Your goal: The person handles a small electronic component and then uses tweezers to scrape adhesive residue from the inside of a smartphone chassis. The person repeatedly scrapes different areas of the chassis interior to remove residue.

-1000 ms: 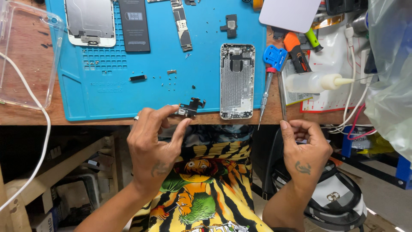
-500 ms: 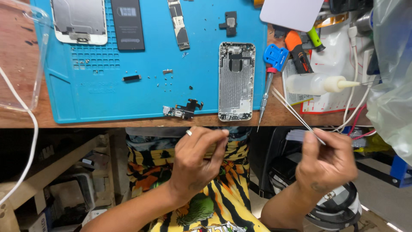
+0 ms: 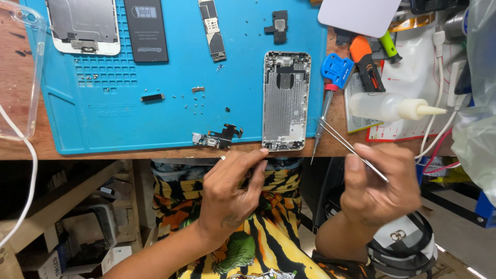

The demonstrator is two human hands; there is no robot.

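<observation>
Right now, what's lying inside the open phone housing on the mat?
Inside the silver phone housing only bare metal shows, plus a few dark parts near its top end. No board or battery is in it. Whatever lies under the housing on the blue mat is covered.

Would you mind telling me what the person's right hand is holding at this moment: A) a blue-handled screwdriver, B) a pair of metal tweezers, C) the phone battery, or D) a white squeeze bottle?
B: the right hand grips thin metal tweezers, tips pointing toward the open phone housing, while the blue-handled screwdriver lies untouched on the bench.
</observation>
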